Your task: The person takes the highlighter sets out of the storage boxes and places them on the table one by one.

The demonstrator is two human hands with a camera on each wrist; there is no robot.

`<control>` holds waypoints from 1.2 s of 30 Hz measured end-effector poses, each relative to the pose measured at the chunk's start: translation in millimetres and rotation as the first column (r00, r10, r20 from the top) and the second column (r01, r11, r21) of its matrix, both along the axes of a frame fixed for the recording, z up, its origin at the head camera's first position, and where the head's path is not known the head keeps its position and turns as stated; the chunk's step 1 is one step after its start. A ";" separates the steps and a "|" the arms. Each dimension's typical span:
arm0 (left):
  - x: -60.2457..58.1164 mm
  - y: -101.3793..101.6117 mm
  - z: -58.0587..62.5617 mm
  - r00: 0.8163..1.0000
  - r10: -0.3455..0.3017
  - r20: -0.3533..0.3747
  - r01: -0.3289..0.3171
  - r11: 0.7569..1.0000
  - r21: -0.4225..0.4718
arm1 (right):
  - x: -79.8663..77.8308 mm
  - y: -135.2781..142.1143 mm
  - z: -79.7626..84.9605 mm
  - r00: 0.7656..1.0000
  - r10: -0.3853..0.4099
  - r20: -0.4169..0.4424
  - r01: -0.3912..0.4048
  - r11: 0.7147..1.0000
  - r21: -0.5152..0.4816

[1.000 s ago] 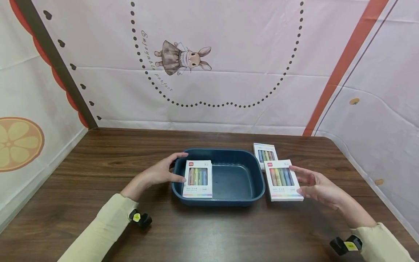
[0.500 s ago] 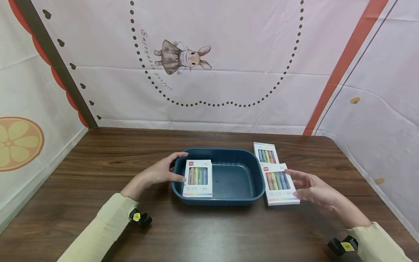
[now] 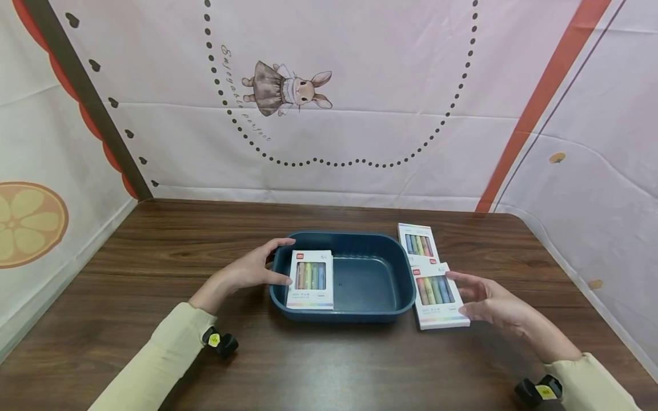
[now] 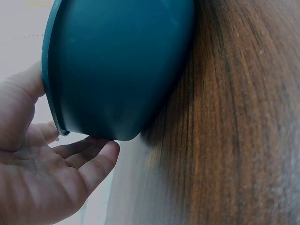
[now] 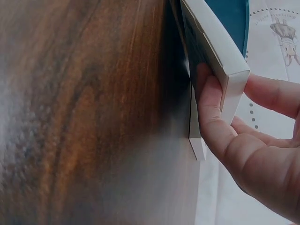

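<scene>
My right hand (image 3: 496,305) pinches a white box of crayons (image 3: 437,291) by its right side. In the right wrist view this box (image 5: 218,42) is held above the table, with fingers underneath it. A second crayon box (image 3: 417,240) lies behind it, its near end partly covered. At the left end of a dark blue plastic bin (image 3: 367,311), my left hand (image 3: 252,268) holds the rim and corner, fingers curled round the outer wall (image 4: 112,70). Another crayon box (image 3: 311,279) lies face up in the bin's left part, close to my left thumb.
The brown wooden table (image 3: 329,365) bears the bin and boxes. A white printed cloth (image 3: 385,74) hangs behind and along the sides. Dark cameras with yellow labels sit at both wrists.
My right hand has brought its crayon box nearer to me and slightly left, uncovering more of the box behind. The left hand and the bin have stayed in place.
</scene>
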State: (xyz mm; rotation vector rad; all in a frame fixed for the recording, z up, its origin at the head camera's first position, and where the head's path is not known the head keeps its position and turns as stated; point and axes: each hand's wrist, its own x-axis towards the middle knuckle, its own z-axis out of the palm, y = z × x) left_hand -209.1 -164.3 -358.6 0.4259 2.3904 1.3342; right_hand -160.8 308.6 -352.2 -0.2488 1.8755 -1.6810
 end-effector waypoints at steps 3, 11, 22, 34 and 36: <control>0.1 0.3 0.4 1.000 0.001 -0.004 -0.001 1.000 -0.008 | -0.4 0.4 -1.7 1.000 0.002 0.002 -0.002 1.000 0.003; 1.5 0.8 1.9 1.000 0.004 -0.007 -0.004 1.000 -0.017 | -0.8 -1.2 -2.6 0.999 -0.015 0.030 0.012 0.997 0.081; 1.1 0.2 0.2 1.000 0.004 -0.009 -0.005 1.000 -0.020 | 2.5 -6.7 1.8 0.991 0.026 -0.130 0.005 0.974 0.227; 0.5 -0.1 0.0 1.000 0.005 -0.009 -0.005 1.000 -0.020 | 3.4 -7.8 3.8 0.973 0.034 -0.227 0.046 0.941 0.336; 0.5 -0.2 -0.2 1.000 0.003 -0.009 -0.004 1.000 -0.019 | 3.3 -8.7 4.1 0.966 0.025 -0.256 0.072 0.929 0.363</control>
